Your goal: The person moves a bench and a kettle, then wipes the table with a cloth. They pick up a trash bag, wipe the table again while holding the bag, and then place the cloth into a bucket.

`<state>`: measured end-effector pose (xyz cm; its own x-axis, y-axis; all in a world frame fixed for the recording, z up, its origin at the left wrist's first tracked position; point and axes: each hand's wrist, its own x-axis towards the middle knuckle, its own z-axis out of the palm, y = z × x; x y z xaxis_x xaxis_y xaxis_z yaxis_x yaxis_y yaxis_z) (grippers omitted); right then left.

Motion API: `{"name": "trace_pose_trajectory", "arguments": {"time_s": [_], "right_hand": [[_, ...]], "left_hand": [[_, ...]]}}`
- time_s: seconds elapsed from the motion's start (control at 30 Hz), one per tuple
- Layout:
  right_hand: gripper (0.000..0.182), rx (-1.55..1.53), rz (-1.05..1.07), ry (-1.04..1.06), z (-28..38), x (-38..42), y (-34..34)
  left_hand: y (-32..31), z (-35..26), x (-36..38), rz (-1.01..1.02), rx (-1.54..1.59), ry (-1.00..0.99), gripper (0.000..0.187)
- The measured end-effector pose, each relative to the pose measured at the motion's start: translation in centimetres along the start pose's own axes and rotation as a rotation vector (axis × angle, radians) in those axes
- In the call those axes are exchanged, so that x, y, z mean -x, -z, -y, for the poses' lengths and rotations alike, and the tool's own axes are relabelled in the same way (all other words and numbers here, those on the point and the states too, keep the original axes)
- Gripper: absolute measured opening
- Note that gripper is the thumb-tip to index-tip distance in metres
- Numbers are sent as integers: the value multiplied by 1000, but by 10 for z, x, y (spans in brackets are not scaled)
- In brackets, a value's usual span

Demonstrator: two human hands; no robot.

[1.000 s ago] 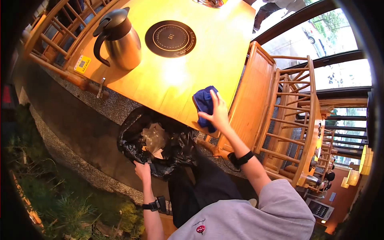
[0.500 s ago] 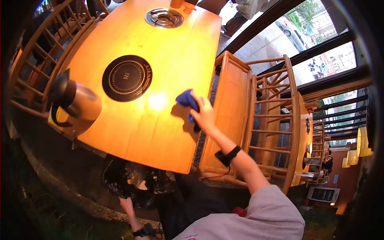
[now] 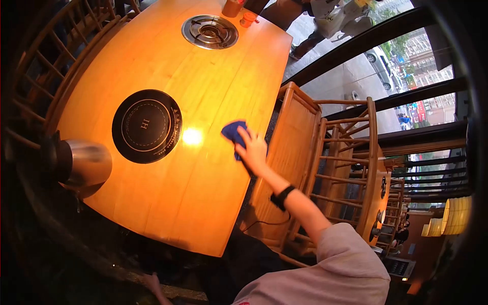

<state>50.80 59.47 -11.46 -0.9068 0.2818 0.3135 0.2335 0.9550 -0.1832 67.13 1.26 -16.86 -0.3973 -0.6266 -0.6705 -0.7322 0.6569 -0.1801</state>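
Note:
On the wooden table (image 3: pixel 203 203), near its right edge, my right hand (image 3: pixel 253 152) presses a crumpled blue cloth (image 3: pixel 234 133) against the surface. The fingers lie over the cloth and grip it. Low in the view, below the table's front edge, my left hand (image 3: pixel 151 282) is dim and partly lost in shadow. It is closed at the edge of a black plastic bag (image 3: pixel 170 262), whose outline is now hard to make out.
A round black induction plate (image 3: pixel 147 127) and a metal burner (image 3: pixel 210 32) are set in the table. A steel jug (image 3: pixel 86 162) stands at the left corner. Orange containers (image 3: pixel 248 19) sit at the far end. A wooden bench (image 3: pixel 284 168) flanks the right side.
The view has shifted, so the table and jug sit lower and further left. My right hand has moved the cloth a little toward the near end of the table. The bag has darkened from view.

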Motion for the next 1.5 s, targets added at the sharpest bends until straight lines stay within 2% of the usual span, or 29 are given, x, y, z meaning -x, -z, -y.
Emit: {"name": "trace_pose_trajectory", "arguments": {"time_s": [0.07,0.1,0.13,0.17,0.2,0.23,0.27,0.33,0.43,0.47,0.5,0.57,0.63,0.67,0.73,0.9,1.0,1.07,1.17,1.23,1.27,1.33,1.37,1.4,1.43,1.5], "right_hand": [[53,-59,146,-14,58,51,24],[54,-54,139,135,86,77,34],[53,-23,161,249,114,102,46],[54,-121,244,217,133,139,32],[56,-141,287,268,158,154,49],[60,-239,285,367,172,172,47],[64,-335,277,477,183,185,41],[73,-565,372,647,196,200,37],[78,-551,506,623,200,171,38],[77,-480,504,475,200,145,51],[74,-552,381,369,194,117,48],[61,-482,168,84,187,64,41],[60,-282,56,-90,165,28,3],[56,-162,107,-138,155,18,-16],[57,-47,25,-153,164,4,-39],[57,-106,72,116,249,9,-50],[60,-139,126,307,300,48,-44],[62,-148,133,479,323,81,-45],[62,-369,324,649,343,103,-29],[64,-432,397,699,347,101,-8],[66,-459,422,629,344,93,-2],[67,-493,252,544,319,62,-9],[64,-433,212,412,309,42,-14],[62,-421,58,392,297,17,-28],[58,-309,69,232,293,-2,-35],[52,-155,36,252,286,-28,-69]], "left_hand": [[-14,11,-5,6,78,-33,60],[-45,32,-34,-67,102,-37,59],[-40,30,-28,-30,119,-50,58],[-32,30,-19,8,139,-62,57],[-28,23,-12,46,166,-78,56],[-36,41,-28,100,358,-268,51],[-43,49,-34,57,415,-357,52],[-43,34,-29,12,328,-166,55],[-59,38,-50,-78,340,-183,60],[-67,45,-61,-108,333,-202,61],[-63,43,-59,-98,291,-165,61],[-54,37,-57,-76,324,-91,60],[-43,34,-64,-77,337,-70,59],[-41,36,-68,-83,334,-79,59],[-34,38,-77,-98,338,-99,59],[-10,30,-75,-106,383,-63,58],[28,20,-53,-165,398,-132,49],[21,25,-70,-240,475,-274,46],[42,14,-61,-242,512,-359,41],[49,9,-63,-260,443,-340,47],[57,0,-56,-266,418,-314,49],[63,-4,-53,-244,440,-291,54],[66,-5,-55,-219,413,-289,57],[68,-4,-55,-189,389,-283,60],[72,-5,-54,-168,400,-260,63],[79,-9,-47,-146,420,-235,68]]}}
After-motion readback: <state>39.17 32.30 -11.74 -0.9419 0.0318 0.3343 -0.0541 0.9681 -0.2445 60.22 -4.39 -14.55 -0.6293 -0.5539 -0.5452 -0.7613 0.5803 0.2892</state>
